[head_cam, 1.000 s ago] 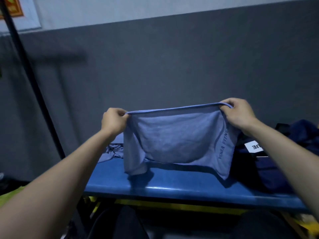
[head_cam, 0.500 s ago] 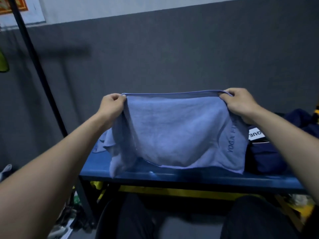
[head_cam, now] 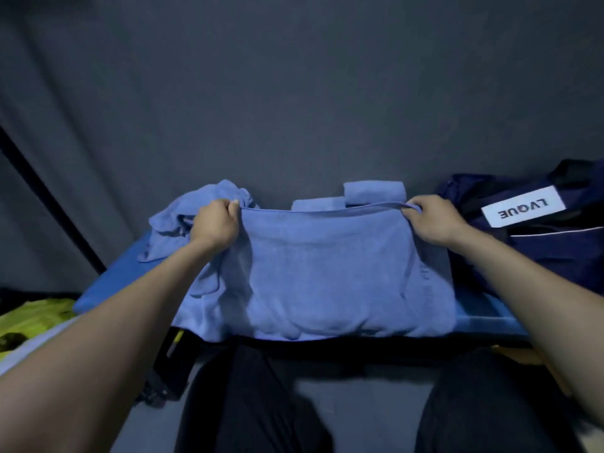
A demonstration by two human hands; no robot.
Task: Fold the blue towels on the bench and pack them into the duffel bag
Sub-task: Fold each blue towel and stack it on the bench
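Towel point(head_cam: 327, 273): light blue, spread at the centre of the bench point(head_cam: 108, 282), near edge hanging over the front.
Left hand point(head_cam: 214, 223): pinches its far-left corner.
Right hand point(head_cam: 431, 219): pinches its far-right corner.
Duffel bag point(head_cam: 549, 250): navy, at 2 o'clock (white label).
Count: two folded towels point(head_cam: 372, 191) at 12 o'clock, one crumpled towel point(head_cam: 183, 214) at 10 o'clock.

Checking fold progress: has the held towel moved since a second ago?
Yes. The towel has come down: it hung above the bench, and now drapes over its front edge, top corners gripped by the left hand and right hand.
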